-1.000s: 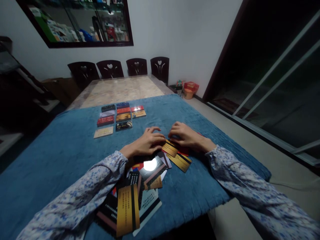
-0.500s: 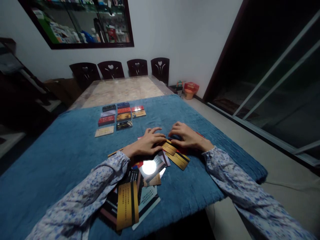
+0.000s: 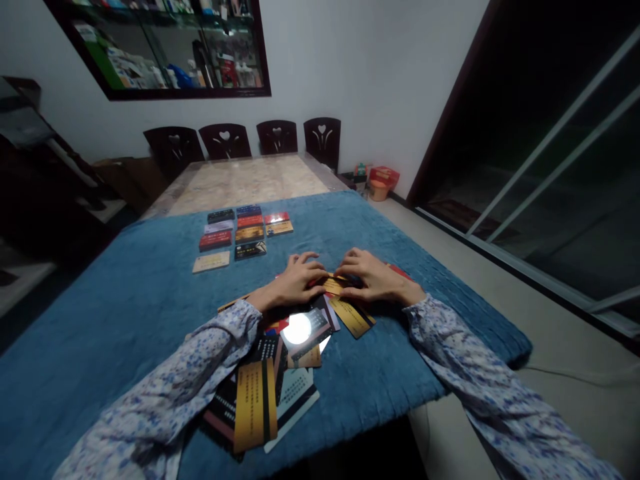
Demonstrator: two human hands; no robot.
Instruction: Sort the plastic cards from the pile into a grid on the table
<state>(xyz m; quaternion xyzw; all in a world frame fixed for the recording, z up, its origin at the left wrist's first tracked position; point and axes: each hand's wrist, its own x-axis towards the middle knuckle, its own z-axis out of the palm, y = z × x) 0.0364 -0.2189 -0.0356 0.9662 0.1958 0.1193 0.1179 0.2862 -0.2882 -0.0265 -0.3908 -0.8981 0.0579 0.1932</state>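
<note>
A gold card (image 3: 333, 285) lies between my two hands, above other cards in a loose pile. My left hand (image 3: 300, 280) has its thumb and curled fingers at the card's left edge. At the opposite edge, my right hand (image 3: 366, 275) grips with thumb and fingers. Just below it is a second gold card (image 3: 353, 318) with a black stripe. Nearer to me lie a shiny grey card (image 3: 316, 328), a large gold card (image 3: 255, 403), a pale green card (image 3: 296, 393) and dark cards. My hands and left forearm cover parts of the pile.
Neat stacks of cards stand in rows farther off, among them a black stack (image 3: 250, 250), a red stack (image 3: 215, 240) and a cream stack (image 3: 211, 261). A blue cloth (image 3: 135, 320) covers the near table. Dark chairs (image 3: 225, 141) line the far end.
My right hand has closed in on the gold card, which has turned and shifted slightly up and left. The second gold card has slid a little. The view has tilted slightly.
</note>
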